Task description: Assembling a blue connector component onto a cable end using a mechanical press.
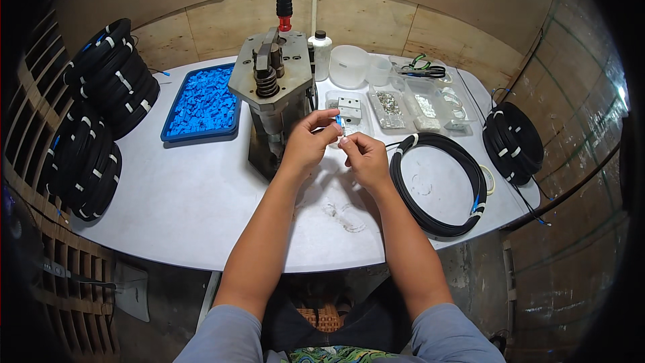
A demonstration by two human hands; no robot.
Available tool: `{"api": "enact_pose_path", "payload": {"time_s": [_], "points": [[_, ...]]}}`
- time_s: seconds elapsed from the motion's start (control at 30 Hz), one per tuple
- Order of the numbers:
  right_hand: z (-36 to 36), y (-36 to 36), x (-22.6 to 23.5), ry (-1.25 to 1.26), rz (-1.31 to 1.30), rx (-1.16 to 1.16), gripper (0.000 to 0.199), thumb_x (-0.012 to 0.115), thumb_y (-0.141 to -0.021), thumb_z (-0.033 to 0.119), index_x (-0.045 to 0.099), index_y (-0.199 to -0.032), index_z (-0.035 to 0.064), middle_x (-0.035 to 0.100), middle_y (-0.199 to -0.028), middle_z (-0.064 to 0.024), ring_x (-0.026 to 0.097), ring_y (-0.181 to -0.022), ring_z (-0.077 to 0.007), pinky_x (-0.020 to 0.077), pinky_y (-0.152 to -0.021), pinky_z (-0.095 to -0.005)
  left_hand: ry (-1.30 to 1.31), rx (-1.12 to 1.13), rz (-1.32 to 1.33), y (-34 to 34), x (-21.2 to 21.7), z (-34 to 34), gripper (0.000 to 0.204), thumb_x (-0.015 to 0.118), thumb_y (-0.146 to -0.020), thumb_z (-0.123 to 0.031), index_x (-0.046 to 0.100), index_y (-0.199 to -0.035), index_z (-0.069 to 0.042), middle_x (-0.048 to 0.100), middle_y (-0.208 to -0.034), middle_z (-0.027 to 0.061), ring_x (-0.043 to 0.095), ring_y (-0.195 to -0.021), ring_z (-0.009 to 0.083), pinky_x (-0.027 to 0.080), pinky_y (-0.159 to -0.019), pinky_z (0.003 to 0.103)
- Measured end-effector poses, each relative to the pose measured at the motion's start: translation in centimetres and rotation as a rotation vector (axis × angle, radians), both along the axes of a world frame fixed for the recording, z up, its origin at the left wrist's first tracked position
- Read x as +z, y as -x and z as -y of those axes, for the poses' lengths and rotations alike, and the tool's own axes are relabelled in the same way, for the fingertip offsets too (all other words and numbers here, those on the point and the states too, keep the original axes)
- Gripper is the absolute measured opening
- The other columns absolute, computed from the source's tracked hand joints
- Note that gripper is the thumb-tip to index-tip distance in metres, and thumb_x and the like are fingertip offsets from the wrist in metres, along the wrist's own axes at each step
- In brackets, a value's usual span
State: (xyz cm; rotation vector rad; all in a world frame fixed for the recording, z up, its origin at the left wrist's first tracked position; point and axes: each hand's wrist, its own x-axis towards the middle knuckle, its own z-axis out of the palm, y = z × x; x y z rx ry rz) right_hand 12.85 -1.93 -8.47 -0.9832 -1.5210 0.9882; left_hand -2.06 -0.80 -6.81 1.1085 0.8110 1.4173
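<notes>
My left hand (310, 142) is closed in a pinch on a small blue connector (339, 120), raised above the table beside the press. Just below and to the right, my right hand (366, 159) is closed too, its thumb and forefinger meeting at the connector's thin pale lower end. A black cable from the coil (396, 191) on the right leads toward my right hand; its end is hidden among the fingers. The hand press (270, 94), with a grey metal top plate and a red-and-black handle, stands left of my left hand.
A tray of blue connector parts (205, 103) lies left of the press. Black cable coils (114, 77) are stacked at the left edge, others (513, 142) at the right. Behind my hands are a metal block (349, 103), a bottle (321, 57), tubs (349, 66), small-part boxes (390, 109) and green-handled pliers (420, 66).
</notes>
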Motion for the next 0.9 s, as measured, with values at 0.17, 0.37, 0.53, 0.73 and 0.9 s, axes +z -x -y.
{"api": "enact_pose_path", "payload": {"time_s": [0.17,0.37,0.53,0.73,0.9], "points": [[-0.1,-0.1,-0.22,0.005,0.007,0.004,0.022,0.061,-0.092,0.02,0.066,-0.083,0.0015,0.056,-0.062,0.0024,0.049,-0.052,-0.004,0.0391,-0.047,-0.0201,0.024,-0.017,0.006,-0.03,0.42,0.25,0.033,0.065,-0.085,-0.007,0.06,-0.117,-0.001,0.061,-0.098,0.0057,0.059,-0.087,0.0114,0.05,-0.08,0.026],[-0.09,-0.03,-0.21,-0.001,0.035,0.014,0.02,0.06,-0.092,0.019,0.066,-0.083,0.0013,0.056,-0.063,0.0026,0.049,-0.052,-0.004,0.0393,-0.047,-0.02,0.019,-0.018,0.024,-0.04,0.2,0.14,0.032,0.064,-0.086,-0.008,0.06,-0.116,-0.001,0.061,-0.096,0.0065,0.059,-0.087,0.0121,0.051,-0.079,0.027],[-0.11,0.0,-0.28,-0.015,0.031,-0.007,0.021,0.061,-0.09,0.019,0.065,-0.08,0.0016,0.056,-0.056,0.0015,0.049,-0.05,-0.0041,0.0381,-0.047,-0.0225,0.021,-0.021,0.016,-0.16,0.36,0.23,0.031,0.064,-0.086,-0.007,0.06,-0.116,-0.001,0.061,-0.096,0.0065,0.059,-0.086,0.0123,0.051,-0.079,0.027],[0.06,0.07,-0.16,-0.037,0.047,-0.012,0.021,0.061,-0.09,0.019,0.065,-0.08,0.0015,0.055,-0.054,0.0018,0.048,-0.05,-0.0036,0.0371,-0.047,-0.0226,0.023,-0.02,0.004,-0.12,0.31,0.25,0.032,0.064,-0.086,-0.008,0.06,-0.116,-0.001,0.061,-0.096,0.0065,0.059,-0.086,0.0121,0.051,-0.078,0.027],[0.06,0.11,-0.27,-0.067,0.075,-0.039,0.021,0.062,-0.089,0.018,0.065,-0.079,0.0011,0.053,-0.053,0.0027,0.044,-0.048,-0.0036,0.0345,-0.045,-0.0235,0.032,-0.023,0.001,-0.3,0.33,0.3,0.031,0.063,-0.086,-0.009,0.06,-0.116,-0.001,0.062,-0.096,0.0067,0.058,-0.084,0.0115,0.051,-0.077,0.026]]}}
